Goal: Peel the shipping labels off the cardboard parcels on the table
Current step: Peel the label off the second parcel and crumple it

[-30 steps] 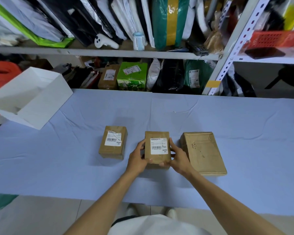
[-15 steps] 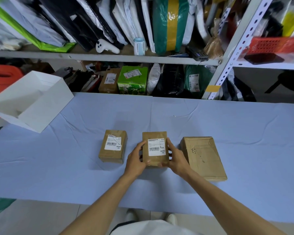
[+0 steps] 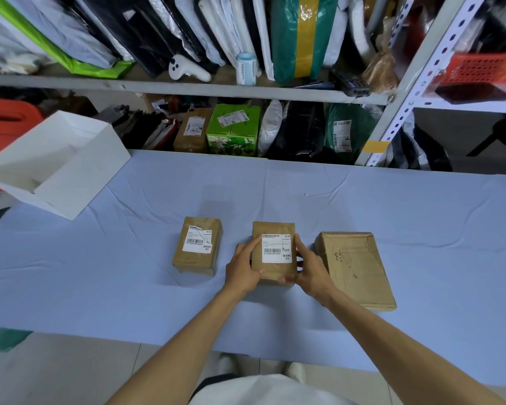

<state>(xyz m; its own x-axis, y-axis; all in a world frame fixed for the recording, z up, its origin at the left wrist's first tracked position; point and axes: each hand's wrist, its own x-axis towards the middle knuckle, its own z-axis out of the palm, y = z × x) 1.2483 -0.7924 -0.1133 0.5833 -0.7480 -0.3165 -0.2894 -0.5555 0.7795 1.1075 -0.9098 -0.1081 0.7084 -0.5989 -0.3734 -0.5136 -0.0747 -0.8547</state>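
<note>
Gripping the middle parcel point(image 3: 273, 252) from both sides, a little in from the middle of the table's point(image 3: 421, 214) near edge, with its white label point(image 3: 276, 248) face up and stuck down all round. Clasped on the left side by the left hand point(image 3: 243, 267), forefinger reaching toward the label's far corner. Clasped on the right side by the right hand point(image 3: 310, 267), forefinger lying beside the label's right edge. Nothing peeled here yet. Cannot tell whether resting on the cloth or raised slightly.

Just to the left and apart, the left parcel point(image 3: 197, 247), bearing a left label point(image 3: 197, 241) that looks ragged along its top. Just to the right, the flat parcel point(image 3: 355, 267), showing no label on top. At the far left corner, an open white box point(image 3: 56, 162).

Likely trouble:
- Tearing the thin label by pulling fast or steeply, leaving scraps stuck.
- Stripping the cardboard's brown skin along with it.
- Letting the light parcel twist once one hand releases to pick at a corner.
</note>
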